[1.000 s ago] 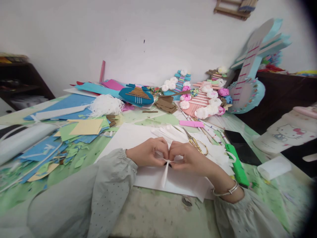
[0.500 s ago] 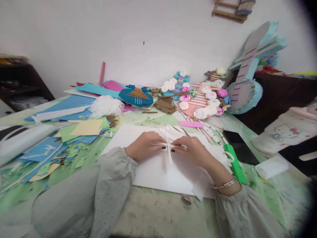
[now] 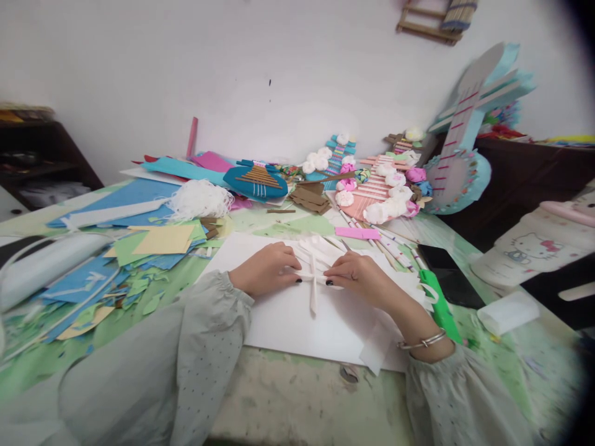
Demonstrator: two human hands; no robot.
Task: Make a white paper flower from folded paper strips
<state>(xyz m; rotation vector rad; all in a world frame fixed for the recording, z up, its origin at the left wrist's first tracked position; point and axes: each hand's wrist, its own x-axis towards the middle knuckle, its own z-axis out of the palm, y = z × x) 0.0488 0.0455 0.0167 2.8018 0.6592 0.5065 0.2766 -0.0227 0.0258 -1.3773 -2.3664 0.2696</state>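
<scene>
Two white paper strips [image 3: 313, 291] cross each other over a large white sheet [image 3: 283, 328]. My left hand [image 3: 267, 271] pinches the left arm of the cross between thumb and fingertips. On the other side, my right hand [image 3: 356, 277] grips the right arm, thumb below and fingers on top. One strip of the cross points toward me and hangs free of both hands. More pale paper pieces [image 3: 328, 248] lie just behind the cross, partly hidden by it.
Paper scraps [image 3: 153, 241] and a white string bundle [image 3: 199, 199] lie left. Paper crafts [image 3: 376, 186] stand at the back. On the right are a phone [image 3: 450, 275], a green tool [image 3: 439, 310], a white roll [image 3: 509, 313] and a cup [image 3: 530, 244].
My hands have moved slightly apart, showing more of the crossing. The strip pointing toward me now reaches a little lower over the sheet.
</scene>
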